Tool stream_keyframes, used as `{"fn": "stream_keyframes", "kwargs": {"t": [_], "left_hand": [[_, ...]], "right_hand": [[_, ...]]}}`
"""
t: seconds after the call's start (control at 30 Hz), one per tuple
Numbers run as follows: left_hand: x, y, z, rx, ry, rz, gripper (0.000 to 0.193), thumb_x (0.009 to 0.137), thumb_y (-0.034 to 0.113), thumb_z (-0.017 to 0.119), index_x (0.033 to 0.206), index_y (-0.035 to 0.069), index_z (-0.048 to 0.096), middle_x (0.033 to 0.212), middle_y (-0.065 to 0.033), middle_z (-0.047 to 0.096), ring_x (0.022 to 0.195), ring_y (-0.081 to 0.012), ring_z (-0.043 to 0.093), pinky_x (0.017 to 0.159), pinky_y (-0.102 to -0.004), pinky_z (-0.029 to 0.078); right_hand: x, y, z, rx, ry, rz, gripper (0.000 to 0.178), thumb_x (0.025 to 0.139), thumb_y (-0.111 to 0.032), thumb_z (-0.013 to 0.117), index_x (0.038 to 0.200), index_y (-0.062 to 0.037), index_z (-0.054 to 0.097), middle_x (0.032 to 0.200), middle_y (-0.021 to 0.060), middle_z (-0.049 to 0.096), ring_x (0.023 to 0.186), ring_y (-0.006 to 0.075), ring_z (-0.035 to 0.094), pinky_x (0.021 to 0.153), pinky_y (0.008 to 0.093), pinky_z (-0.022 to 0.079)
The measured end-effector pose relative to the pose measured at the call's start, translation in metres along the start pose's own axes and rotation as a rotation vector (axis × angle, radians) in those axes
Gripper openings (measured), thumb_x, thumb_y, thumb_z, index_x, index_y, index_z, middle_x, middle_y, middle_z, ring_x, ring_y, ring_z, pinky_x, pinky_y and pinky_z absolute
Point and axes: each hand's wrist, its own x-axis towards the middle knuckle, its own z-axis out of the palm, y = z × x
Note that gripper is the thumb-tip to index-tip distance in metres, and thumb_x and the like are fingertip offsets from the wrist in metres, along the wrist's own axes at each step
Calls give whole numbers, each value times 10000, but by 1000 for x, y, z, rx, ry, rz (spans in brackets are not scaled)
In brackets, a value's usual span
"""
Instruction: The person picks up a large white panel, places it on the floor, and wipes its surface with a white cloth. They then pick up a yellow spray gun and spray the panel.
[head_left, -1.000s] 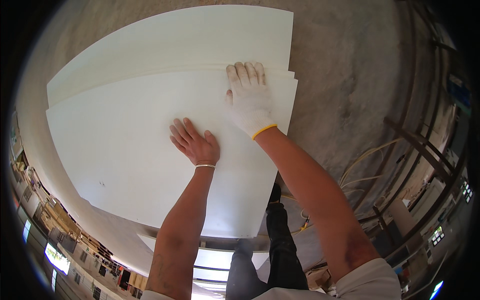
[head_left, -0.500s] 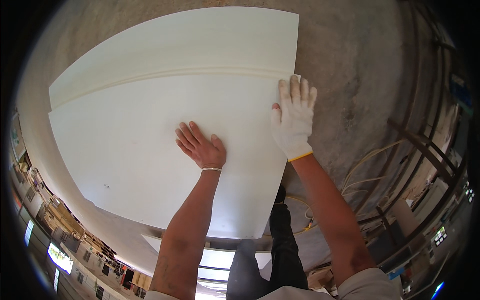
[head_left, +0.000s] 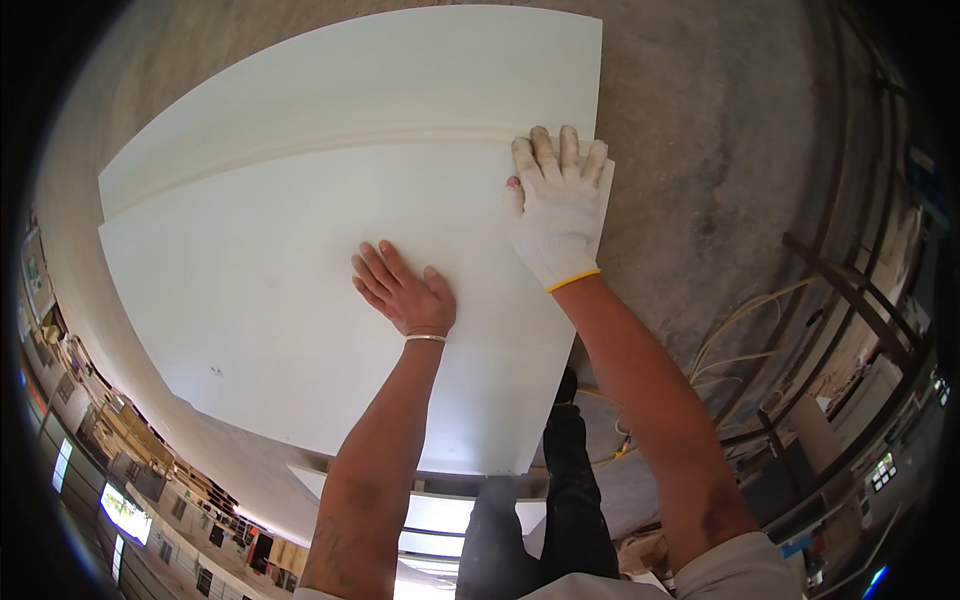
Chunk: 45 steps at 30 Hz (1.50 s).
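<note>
A large white panel (head_left: 270,280) lies before me, its surface smooth and pale. Along its far edge, a second white panel (head_left: 450,70) shows beyond a narrow step. Bare and wearing a thin white bracelet, my left hand (head_left: 402,292) rests flat on the near panel with its fingers apart. My right hand (head_left: 557,205) wears a white knit glove with a yellow cuff, its thumb tip bare. It lies spread over the near panel's far right corner, close to the step between the panels. Neither hand grips anything.
Grey concrete floor (head_left: 690,190) extends to the right and beyond the panels. Pale hoses or cables (head_left: 735,320) lie on it near a dark metal frame (head_left: 850,290). My legs (head_left: 580,480) stand at the near edge. Stacked boards (head_left: 130,440) line the far left.
My right hand has slid left and slightly away from me, off the panel's right edge and onto its surface. My left hand stays nearly in place.
</note>
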Motion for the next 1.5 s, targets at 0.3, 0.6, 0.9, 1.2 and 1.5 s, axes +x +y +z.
{"fn": "stream_keyframes", "kwargs": {"t": [0.3, 0.6, 0.9, 1.2, 1.5], "left_hand": [[-1, 0, 0, -20, 6, -3, 745, 958, 289, 474, 1585, -4, 197, 1676, -234, 114, 1555, -431, 46, 1233, -596, 36], [0, 0, 1, 3, 3, -8, 747, 951, 268, 474, 1586, 0, 187, 1680, -227, 99, 1556, -425, 39, 1235, -593, 33], [0, 4, 4, 59, 8, -24, 743, 966, 274, 468, 1598, 13, 176, 1692, -192, 94, 1565, -392, 37, 1249, -558, 39], [3, 8, 5, 84, -13, -74, 690, 994, 283, 432, 1589, 22, 200, 1686, -181, 121, 1565, -365, 55, 1255, -529, 58], [10, -16, 35, 204, 145, -2, 663, 1003, 337, 457, 1573, 47, 280, 1671, -170, 219, 1539, -363, 190, 1238, -522, 170]], "right_hand": [[-9, 24, -1, -203, -27, 244, 479, 952, -278, 564, 1415, -153, 563, 1528, 140, 491, 1461, 414, 345, 1205, 628, 138], [-10, 29, -11, -182, -8, 203, 442, 977, -315, 529, 1401, -195, 565, 1547, 192, 446, 1484, 421, 299, 1201, 622, 124], [-13, -18, -5, -15, -84, 113, 471, 977, -328, 540, 1420, -171, 510, 1562, 190, 398, 1494, 375, 276, 1206, 593, 133], [-299, 1, 17, 253, -401, 161, 669, 865, -146, 643, 1492, -95, 416, 1442, 209, 494, 1341, 380, 436, 1168, 561, 258], [-462, -70, 37, 681, -735, 453, 653, 911, -208, 558, 1531, -138, 364, 1555, 226, 410, 1340, 398, 501, 1134, 470, 385]]}}
